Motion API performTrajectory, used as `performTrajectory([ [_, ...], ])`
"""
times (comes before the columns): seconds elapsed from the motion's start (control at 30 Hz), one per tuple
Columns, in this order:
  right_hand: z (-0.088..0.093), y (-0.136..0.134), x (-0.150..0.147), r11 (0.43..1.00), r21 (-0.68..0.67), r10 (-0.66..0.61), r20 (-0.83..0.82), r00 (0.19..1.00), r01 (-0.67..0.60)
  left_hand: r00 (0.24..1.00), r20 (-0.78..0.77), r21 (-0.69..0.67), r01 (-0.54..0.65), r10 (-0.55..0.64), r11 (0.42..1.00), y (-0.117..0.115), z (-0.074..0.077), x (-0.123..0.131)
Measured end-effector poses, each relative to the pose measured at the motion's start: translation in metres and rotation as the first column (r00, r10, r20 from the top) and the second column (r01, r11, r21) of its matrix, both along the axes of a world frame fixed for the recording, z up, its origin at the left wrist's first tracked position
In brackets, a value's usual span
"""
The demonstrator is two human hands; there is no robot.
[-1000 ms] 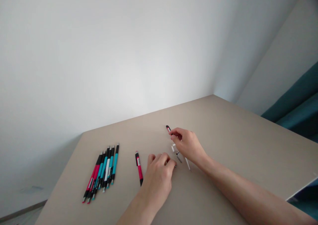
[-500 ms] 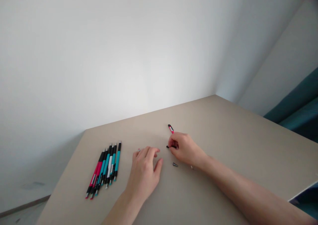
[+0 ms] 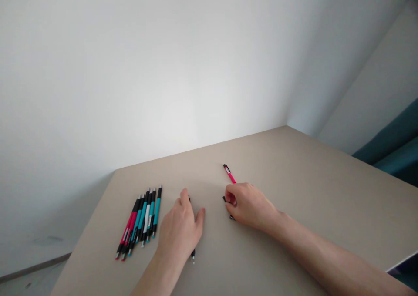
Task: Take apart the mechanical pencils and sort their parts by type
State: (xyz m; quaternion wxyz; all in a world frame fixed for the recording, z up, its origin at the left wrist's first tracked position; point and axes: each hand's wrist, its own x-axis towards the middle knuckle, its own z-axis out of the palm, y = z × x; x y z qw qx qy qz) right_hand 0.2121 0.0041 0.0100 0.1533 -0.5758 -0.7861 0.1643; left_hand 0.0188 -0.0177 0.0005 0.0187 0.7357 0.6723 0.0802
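My right hand (image 3: 250,203) is closed in a pinch on a small black pen part (image 3: 224,198), most of it hidden by the fingers. Just beyond the knuckles lies a red pen barrel (image 3: 230,176) with a black end. A small dark metallic pen tip (image 3: 232,217) pokes out beside the lower edge of this hand. My left hand (image 3: 181,224) rests palm down with thumb and fingers apart. Beneath it is a pen (image 3: 193,254), mostly covered, its black end and pale tip showing near the wrist.
On the left of the beige table (image 3: 261,252), several click pens (image 3: 143,217) lie side by side, in red, teal and white with black ends. A white wall (image 3: 183,69) runs along the back edge, and a teal curtain (image 3: 388,143) hangs at the right.
My left hand has moved slightly left and down, and the pen beneath it now shows. My right hand has shifted a little down, exposing more of the red barrel and partly covering the metallic tip.
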Motion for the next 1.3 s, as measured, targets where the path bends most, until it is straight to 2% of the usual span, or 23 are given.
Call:
performTrajectory([
  [0.1, 0.001, -0.001, -0.001, 1.000, 0.008, -0.002, -0.013, 1.000, 0.002, 0.999, 0.048, -0.063, -0.003, 0.006, 0.998, 0.003, 0.001, 0.000],
  [0.27, 0.008, -0.005, -0.005, 0.997, 0.073, 0.040, -0.154, 0.987, -0.029, 0.987, 0.159, -0.065, -0.013, 0.023, 0.998, 0.007, 0.000, 0.000],
  [0.33, 0.010, -0.007, -0.006, 0.995, 0.074, 0.086, -0.212, 0.974, -0.072, 0.965, 0.260, -0.042, -0.014, 0.024, 0.999, 0.008, -0.001, 0.000],
  [0.4, 0.010, -0.008, -0.008, 0.989, 0.061, 0.144, -0.257, 0.956, -0.133, 0.897, 0.441, 0.007, -0.010, 0.006, 1.000, 0.007, -0.003, 0.002],
  [0.47, 0.009, -0.010, -0.009, 0.978, 0.042, 0.209, -0.299, 0.931, -0.206, 0.735, 0.678, 0.039, -0.005, -0.023, 0.999, 0.006, -0.004, 0.005],
  [0.53, 0.009, -0.011, -0.010, 0.965, 0.007, 0.248, -0.345, 0.905, -0.262, 0.493, 0.870, 0.007, 0.011, -0.011, 1.000, 0.005, -0.005, 0.009],
  [0.6, 0.008, -0.012, -0.012, 0.955, -0.060, 0.245, -0.395, 0.885, -0.291, 0.271, 0.961, -0.061, 0.039, 0.049, 0.997, 0.003, -0.007, 0.014],
  [0.63, 0.007, -0.012, -0.013, 0.950, -0.102, 0.228, -0.420, 0.879, -0.295, 0.184, 0.980, -0.092, 0.054, 0.081, 0.994, 0.002, -0.008, 0.015],
  [0.7, 0.005, -0.012, -0.015, 0.935, -0.196, 0.173, -0.478, 0.861, -0.297, 0.057, 0.991, -0.126, 0.076, 0.122, 0.989, 0.001, -0.010, 0.017],
  [0.77, 0.003, -0.011, -0.016, 0.915, -0.275, 0.095, -0.564, 0.821, -0.295, -0.023, 0.990, -0.134, 0.089, 0.136, 0.987, 0.001, -0.011, 0.018],
  [0.83, 0.002, -0.008, -0.017, 0.906, -0.307, 0.015, -0.665, 0.746, -0.292, -0.053, 0.989, -0.134, 0.121, 0.141, 0.984, 0.001, -0.011, 0.017],
  [0.93, 0.002, -0.002, -0.015, 0.926, -0.272, -0.057, -0.786, 0.615, -0.261, -0.025, 0.984, -0.166, 0.249, 0.178, 0.954, 0.000, -0.010, 0.017],
  [1.0, 0.001, 0.001, -0.013, 0.945, -0.244, -0.086, -0.827, 0.556, -0.217, -0.006, 0.979, -0.191, 0.326, 0.204, 0.926, -0.001, -0.008, 0.018],
  [1.13, -0.001, 0.005, -0.010, 0.964, -0.228, -0.125, -0.848, 0.516, -0.140, 0.005, 0.976, -0.205, 0.379, 0.220, 0.902, -0.003, -0.005, 0.018],
  [1.3, -0.002, 0.005, -0.010, 0.959, -0.244, -0.137, -0.847, 0.513, -0.148, 0.027, 0.975, -0.213, 0.386, 0.220, 0.898, -0.003, -0.004, 0.017],
])
